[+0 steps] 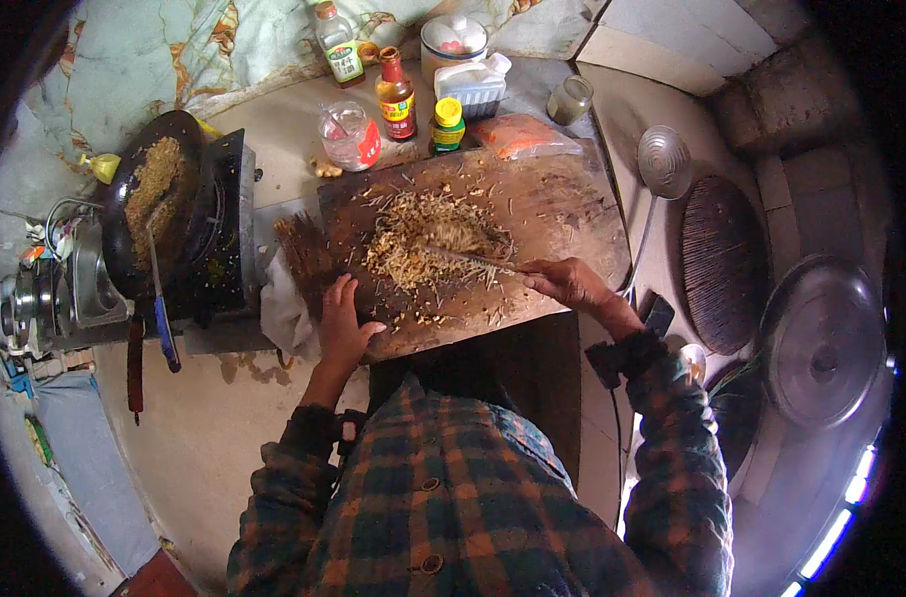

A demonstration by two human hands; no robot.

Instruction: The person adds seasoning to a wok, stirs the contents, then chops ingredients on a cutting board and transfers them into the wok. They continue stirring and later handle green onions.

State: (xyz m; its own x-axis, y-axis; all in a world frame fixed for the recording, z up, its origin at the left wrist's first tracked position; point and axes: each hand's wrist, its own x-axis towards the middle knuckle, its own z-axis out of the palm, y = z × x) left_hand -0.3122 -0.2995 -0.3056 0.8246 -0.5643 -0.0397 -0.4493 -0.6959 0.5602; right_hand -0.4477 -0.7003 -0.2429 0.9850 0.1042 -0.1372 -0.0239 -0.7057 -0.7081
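My right hand (pixel 568 282) grips the handle end of a thin utensil (pixel 472 258), perhaps chopsticks or a knife; its kind is unclear. Its far end reaches into a loose heap of shredded, chopped food (pixel 430 235) on a wooden cutting board (pixel 565 186). Part of the heap beside the utensil is blurred. Near the board's lower left edge rests my left hand (pixel 343 317), fingers apart and holding nothing. A bundle of brown bristles (pixel 301 242), like a brush, lies just beyond it, beside a white cloth (pixel 285 302).
At left, a wok (pixel 113 246) holding browned food and a blue-handled spatula (pixel 163 328) sits on a stove (pixel 233 224). Behind the board stand a glass jar (pixel 348 138), a sauce bottle (pixel 395 97) and a plastic bag (pixel 527 138). A skimmer (pixel 663 164) and large lid (pixel 824 343) are at right.
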